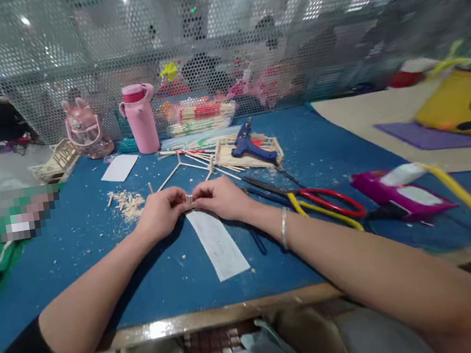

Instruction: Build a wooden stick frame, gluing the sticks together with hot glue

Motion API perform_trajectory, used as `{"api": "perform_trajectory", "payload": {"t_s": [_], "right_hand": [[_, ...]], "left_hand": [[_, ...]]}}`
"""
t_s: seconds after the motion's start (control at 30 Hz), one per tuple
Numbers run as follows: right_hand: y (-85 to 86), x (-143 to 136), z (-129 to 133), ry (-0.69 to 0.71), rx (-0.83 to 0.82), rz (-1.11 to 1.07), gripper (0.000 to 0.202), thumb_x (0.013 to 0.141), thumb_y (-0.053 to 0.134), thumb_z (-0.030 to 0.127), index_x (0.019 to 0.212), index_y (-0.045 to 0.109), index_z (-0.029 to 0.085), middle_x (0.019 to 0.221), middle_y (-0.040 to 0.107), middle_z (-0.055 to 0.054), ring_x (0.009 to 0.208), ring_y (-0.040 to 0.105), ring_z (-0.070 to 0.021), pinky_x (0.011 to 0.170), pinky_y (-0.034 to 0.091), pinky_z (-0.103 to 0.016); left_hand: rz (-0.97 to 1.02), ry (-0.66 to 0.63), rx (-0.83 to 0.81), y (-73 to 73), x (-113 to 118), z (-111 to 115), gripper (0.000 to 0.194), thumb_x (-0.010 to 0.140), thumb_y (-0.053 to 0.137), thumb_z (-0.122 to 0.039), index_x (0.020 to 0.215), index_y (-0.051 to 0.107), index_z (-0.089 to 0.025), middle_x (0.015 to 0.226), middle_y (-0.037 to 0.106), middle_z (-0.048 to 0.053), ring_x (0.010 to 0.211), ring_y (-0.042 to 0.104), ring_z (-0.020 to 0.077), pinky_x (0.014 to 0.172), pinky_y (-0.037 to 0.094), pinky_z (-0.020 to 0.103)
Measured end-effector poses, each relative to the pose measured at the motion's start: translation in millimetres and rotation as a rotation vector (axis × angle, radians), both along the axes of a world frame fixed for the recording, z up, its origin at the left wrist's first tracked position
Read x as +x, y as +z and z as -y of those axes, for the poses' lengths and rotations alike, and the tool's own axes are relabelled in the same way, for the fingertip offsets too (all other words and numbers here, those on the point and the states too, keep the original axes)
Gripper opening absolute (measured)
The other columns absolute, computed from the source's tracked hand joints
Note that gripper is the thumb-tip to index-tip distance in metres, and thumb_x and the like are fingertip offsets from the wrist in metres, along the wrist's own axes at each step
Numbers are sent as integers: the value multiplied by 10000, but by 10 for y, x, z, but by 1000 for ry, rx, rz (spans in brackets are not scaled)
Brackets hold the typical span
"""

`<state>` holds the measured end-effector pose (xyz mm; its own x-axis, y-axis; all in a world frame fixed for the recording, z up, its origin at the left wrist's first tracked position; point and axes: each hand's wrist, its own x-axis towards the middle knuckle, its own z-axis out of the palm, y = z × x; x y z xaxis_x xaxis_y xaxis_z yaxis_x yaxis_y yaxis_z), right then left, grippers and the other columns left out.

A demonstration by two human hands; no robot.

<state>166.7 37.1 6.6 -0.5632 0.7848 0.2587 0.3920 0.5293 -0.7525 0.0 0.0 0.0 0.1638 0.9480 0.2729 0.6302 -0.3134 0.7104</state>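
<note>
My left hand (pixel 162 212) and my right hand (pixel 220 197) meet over the middle of the table. Between their fingertips they pinch a small bundle of short wooden stick pieces (pixel 189 198). Directly below, a white paper strip (pixel 219 244) lies on the blue tabletop, its far end under my fingers. Left of my left hand is a heap of wood shavings and bits (pixel 129 204). Beyond my hands stands a thin wooden stick frame (pixel 169 176). Red-handled scissors (pixel 332 202) and a yellow-handled tool (pixel 325 213) lie by my right forearm.
A blue glue gun (pixel 248 144) rests on a stick-built wooden panel (pixel 226 159). Behind stand a pink bottle (pixel 142 122), a pink clear jug (pixel 86 131) and packs of sticks (pixel 204 114). A magenta pack (pixel 406 195) and a yellow bag (pixel 468 103) are on the right.
</note>
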Motion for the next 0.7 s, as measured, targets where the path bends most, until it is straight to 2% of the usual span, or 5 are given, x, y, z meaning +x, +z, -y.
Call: {"api": "perform_trajectory", "payload": {"t_s": [0.23,0.43,0.7], "right_hand": [[-26,6,-38,9,-64,-46,95,668,608,217,689,647,133,604,598,7,551,487,-82,524,351,-204],[-5,-10,-26,10,-138,-89,145,642,642,272,659,623,129,570,568,15,503,441,-66,480,327,-207],[-3,-18,-11,8,-139,-112,134,642,645,256,665,626,126,568,566,17,496,437,-59,480,336,-205]], "left_hand": [[-31,-13,2,43,-16,-6,113,709,623,-259,761,630,-158,677,655,-7,618,563,112,587,416,215],[-46,-14,-43,128,-17,-24,127,694,631,-260,747,640,-145,700,669,12,628,563,119,619,428,240],[93,-66,-134,64,-38,-66,136,690,618,-241,766,614,-128,713,652,26,627,563,116,629,435,255]]}}
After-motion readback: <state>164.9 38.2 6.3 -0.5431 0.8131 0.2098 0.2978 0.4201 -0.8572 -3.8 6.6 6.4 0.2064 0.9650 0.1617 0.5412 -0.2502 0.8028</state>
